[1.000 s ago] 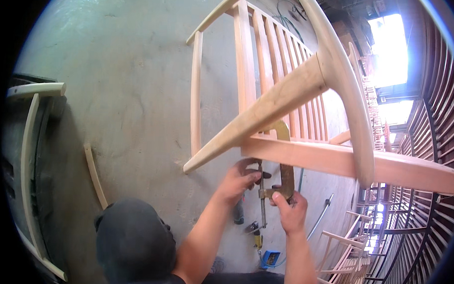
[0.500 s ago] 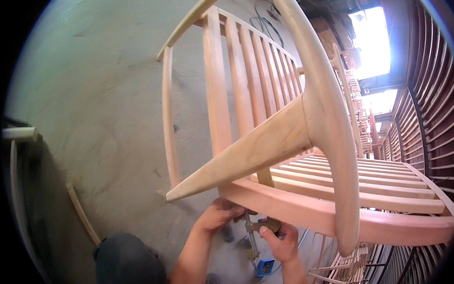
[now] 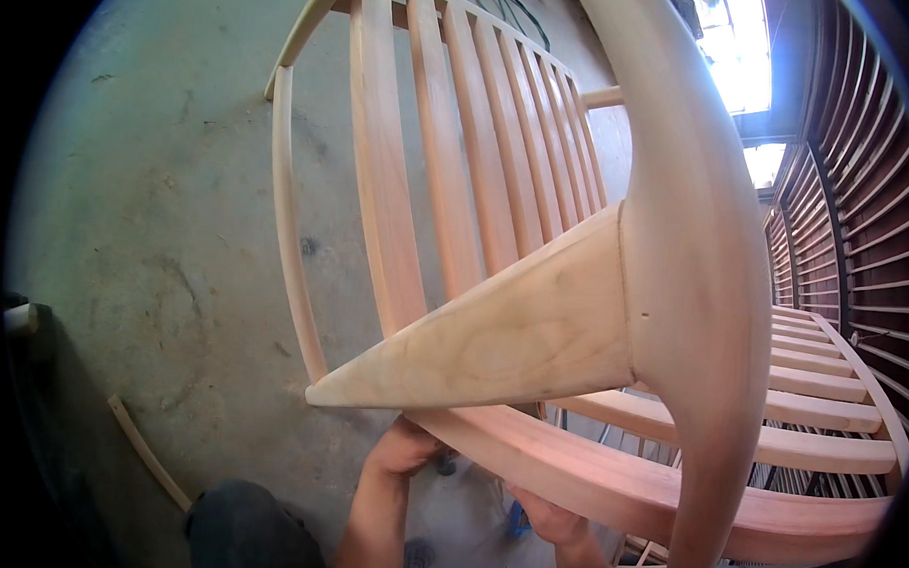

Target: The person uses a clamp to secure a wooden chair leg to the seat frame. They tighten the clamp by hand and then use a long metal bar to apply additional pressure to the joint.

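Observation:
A pale wooden chair frame fills the middle of the view, with a slatted panel (image 3: 429,153), a broad tapering arm (image 3: 503,336) and a thick curved leg piece (image 3: 701,243). Below the arm, its pinkish side rail (image 3: 588,464) runs to the right. My left hand (image 3: 407,447) is at the rail's left end, its fingers tucked beneath and hidden. My right hand (image 3: 549,518) reaches under the rail farther right, the fingertips out of sight. Whatever either hand holds is covered by the rail.
More slats (image 3: 820,417) join the rail on the right. A curved wooden strip (image 3: 148,454) lies on the grey floor (image 3: 176,244) at left, near my dark-clothed knee (image 3: 256,532). A green hose (image 3: 509,11) is at the far side. Slatted frames (image 3: 868,198) line the right.
The chair frame appears larger and closer, its arm and rail now covering more of my hands. The metal tool with a hose, seen between my hands before, is now hidden.

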